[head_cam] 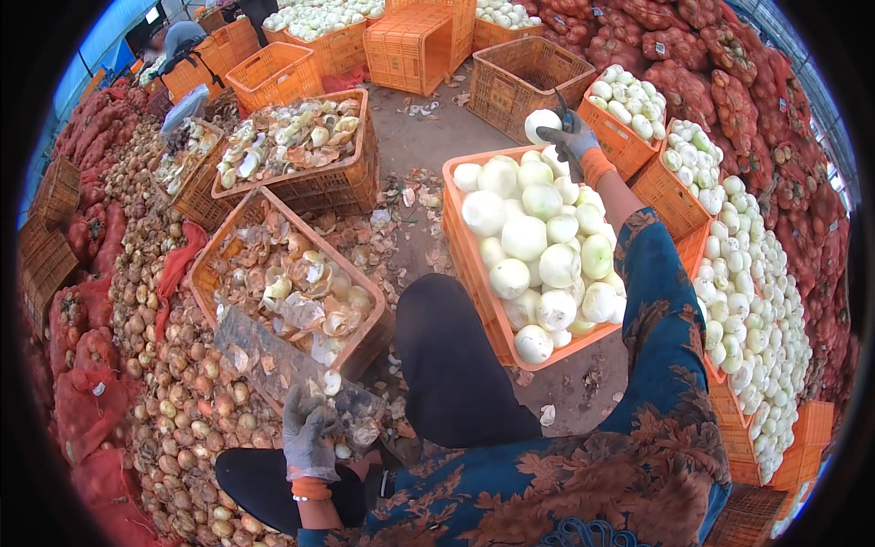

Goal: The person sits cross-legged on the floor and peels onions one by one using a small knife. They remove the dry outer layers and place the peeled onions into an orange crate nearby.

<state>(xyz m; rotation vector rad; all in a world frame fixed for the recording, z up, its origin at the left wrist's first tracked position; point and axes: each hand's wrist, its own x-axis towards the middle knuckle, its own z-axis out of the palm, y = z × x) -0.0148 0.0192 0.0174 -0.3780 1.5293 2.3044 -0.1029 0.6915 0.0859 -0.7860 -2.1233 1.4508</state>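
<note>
My right hand [573, 142], in a grey glove with an orange cuff, grips a peeled white onion [542, 126]. It is held above the far right corner of an orange crate [478, 311] heaped with peeled onions [523, 238]. A dark, narrow thing [562, 108], perhaps a blade, sticks up from the same hand. Low on the left, my gloved left hand [306, 432] is beside a dirty board [273, 355], fingers loosely apart, with nothing plainly in it. A small pale onion piece [332, 383] lies on the board just beyond its fingertips.
A crate of onion skins [290, 294] stands under the board's far edge, another [294, 147] behind it. Unpeeled onions [184, 410] cover the ground at left. Full crates [745, 308] line the right, before red net sacks [745, 109]. A person [183, 41] is at far left.
</note>
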